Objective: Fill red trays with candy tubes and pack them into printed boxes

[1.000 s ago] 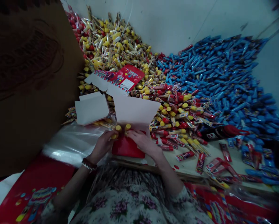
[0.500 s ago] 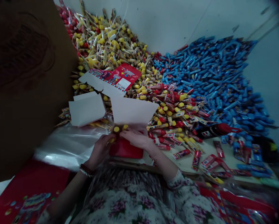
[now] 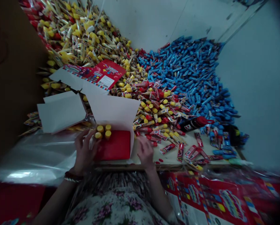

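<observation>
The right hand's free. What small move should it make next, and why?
Probably reach the right hand to the nearby pile of yellow-capped tubes for more: the open box holds only four tubes, standing at its far left corner, and most of its red floor looks bare.

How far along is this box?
Looks early. Done: four yellow-capped tubes sit in the open carton. In hand: nothing clearly; left hand beside them, right hand on the table. Left: most of the red panel uncovered, loose tube pile alongside.
</observation>
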Action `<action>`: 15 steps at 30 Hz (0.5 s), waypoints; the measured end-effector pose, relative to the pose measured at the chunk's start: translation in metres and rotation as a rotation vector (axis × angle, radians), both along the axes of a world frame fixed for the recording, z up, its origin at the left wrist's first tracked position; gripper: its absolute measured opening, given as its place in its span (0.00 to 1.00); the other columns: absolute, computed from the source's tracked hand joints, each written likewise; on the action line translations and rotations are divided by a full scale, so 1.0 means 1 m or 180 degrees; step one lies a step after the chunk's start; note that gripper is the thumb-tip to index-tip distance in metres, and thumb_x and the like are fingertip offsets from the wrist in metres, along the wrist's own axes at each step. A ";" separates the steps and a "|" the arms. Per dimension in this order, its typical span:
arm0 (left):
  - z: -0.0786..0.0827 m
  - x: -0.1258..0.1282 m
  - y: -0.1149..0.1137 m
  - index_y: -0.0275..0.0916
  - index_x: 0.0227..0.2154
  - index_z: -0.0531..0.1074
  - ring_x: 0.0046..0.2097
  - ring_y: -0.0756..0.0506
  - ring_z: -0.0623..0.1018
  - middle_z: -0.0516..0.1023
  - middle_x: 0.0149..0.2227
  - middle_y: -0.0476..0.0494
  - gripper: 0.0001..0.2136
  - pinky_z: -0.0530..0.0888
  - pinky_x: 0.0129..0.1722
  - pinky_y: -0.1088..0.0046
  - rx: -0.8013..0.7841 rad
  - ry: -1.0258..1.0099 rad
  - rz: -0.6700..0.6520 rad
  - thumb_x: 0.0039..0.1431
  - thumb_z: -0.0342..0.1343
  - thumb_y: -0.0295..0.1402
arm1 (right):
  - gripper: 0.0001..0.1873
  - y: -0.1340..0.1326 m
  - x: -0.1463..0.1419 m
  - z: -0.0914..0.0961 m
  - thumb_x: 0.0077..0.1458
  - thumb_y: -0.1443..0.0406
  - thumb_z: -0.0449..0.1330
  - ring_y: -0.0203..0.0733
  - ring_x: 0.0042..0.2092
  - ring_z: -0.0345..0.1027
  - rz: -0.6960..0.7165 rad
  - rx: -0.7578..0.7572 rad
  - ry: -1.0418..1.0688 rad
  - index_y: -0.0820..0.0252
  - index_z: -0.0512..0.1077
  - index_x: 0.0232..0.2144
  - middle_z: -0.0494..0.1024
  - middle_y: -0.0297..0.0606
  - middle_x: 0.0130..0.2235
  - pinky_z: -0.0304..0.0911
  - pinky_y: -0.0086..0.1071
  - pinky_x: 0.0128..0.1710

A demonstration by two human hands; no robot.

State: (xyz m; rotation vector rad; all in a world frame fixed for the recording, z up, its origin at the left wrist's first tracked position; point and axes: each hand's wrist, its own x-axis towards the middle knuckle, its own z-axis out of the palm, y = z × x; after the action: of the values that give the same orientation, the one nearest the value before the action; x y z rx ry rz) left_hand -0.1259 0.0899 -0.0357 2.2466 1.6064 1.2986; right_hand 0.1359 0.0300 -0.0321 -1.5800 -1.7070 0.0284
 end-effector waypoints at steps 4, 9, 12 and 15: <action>0.023 0.039 -0.014 0.46 0.52 0.63 0.46 0.45 0.72 0.71 0.45 0.43 0.17 0.72 0.47 0.65 0.0043 0.0174 -0.1092 0.62 0.48 0.25 | 0.14 -0.016 0.075 -0.016 0.60 0.65 0.47 0.49 0.44 0.67 -0.1723 -0.0070 0.0444 0.62 0.72 0.41 0.76 0.48 0.40 0.62 0.46 0.47; 0.027 0.140 -0.018 0.37 0.43 0.71 0.48 0.41 0.71 0.74 0.44 0.37 0.12 0.69 0.48 0.61 -0.0713 0.1620 -0.2268 0.58 0.49 0.21 | 0.19 0.012 0.123 -0.004 0.54 0.69 0.46 0.53 0.51 0.61 -0.1987 -0.1072 -0.0061 0.63 0.74 0.42 0.74 0.51 0.45 0.56 0.47 0.51; 0.012 0.185 -0.009 0.33 0.36 0.74 0.48 0.39 0.72 0.76 0.40 0.34 0.11 0.66 0.52 0.56 -0.1148 0.2047 -0.1870 0.53 0.51 0.17 | 0.20 0.035 0.130 0.007 0.58 0.66 0.45 0.56 0.52 0.62 -0.2544 -0.1409 0.0220 0.65 0.71 0.47 0.73 0.55 0.47 0.57 0.47 0.50; -0.004 0.207 0.003 0.32 0.33 0.75 0.48 0.36 0.72 0.76 0.40 0.32 0.10 0.66 0.50 0.53 -0.1271 0.2170 -0.1654 0.50 0.54 0.16 | 0.22 0.052 0.132 0.007 0.60 0.59 0.47 0.61 0.47 0.67 -0.2832 -0.1671 0.0476 0.69 0.68 0.48 0.73 0.62 0.43 0.58 0.52 0.45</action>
State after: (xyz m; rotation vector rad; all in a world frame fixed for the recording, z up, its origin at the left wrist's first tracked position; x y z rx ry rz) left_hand 0.0811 0.0932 -0.0393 2.6879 1.1151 0.0724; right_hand 0.2681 0.0820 -0.0254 -2.5323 -0.7879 0.1495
